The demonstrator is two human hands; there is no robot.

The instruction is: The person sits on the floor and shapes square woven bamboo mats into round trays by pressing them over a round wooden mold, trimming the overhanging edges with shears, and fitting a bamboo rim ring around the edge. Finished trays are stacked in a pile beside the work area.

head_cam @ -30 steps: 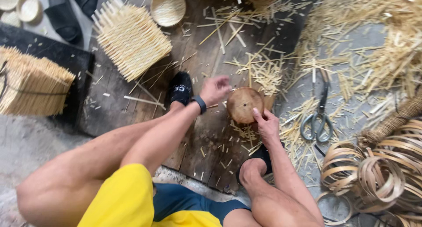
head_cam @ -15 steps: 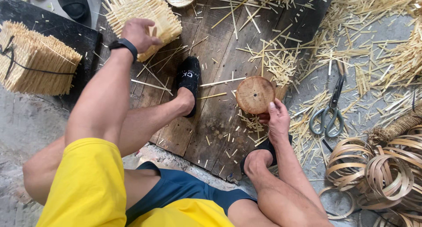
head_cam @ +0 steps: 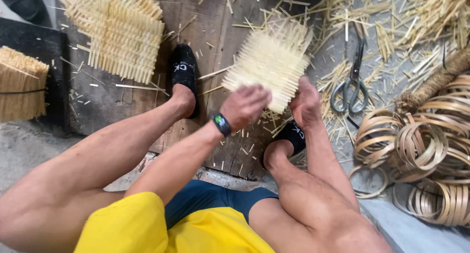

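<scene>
A pale woven bamboo mat (head_cam: 272,62) with loose strip ends is held flat above the dark wooden board (head_cam: 215,18). My left hand (head_cam: 243,105), with a dark wristband, grips its near edge. Beside it my right hand (head_cam: 304,103) grips the same edge from the right. The round wooden block seen earlier is hidden under the mat. My feet in black slippers (head_cam: 184,69) rest on the board on both sides.
A stack of woven mats (head_cam: 120,35) lies at the upper left, a tied bundle of bamboo sticks (head_cam: 22,84) at the left edge. Scissors (head_cam: 351,81) lie right of the mat. Coiled bamboo hoops (head_cam: 431,145) fill the right side. Straw scraps litter the ground.
My left hand reached to the mat stack at upper left, took one mat and brought it over the round wooden block. My right hand left the block and now grips the mat.
</scene>
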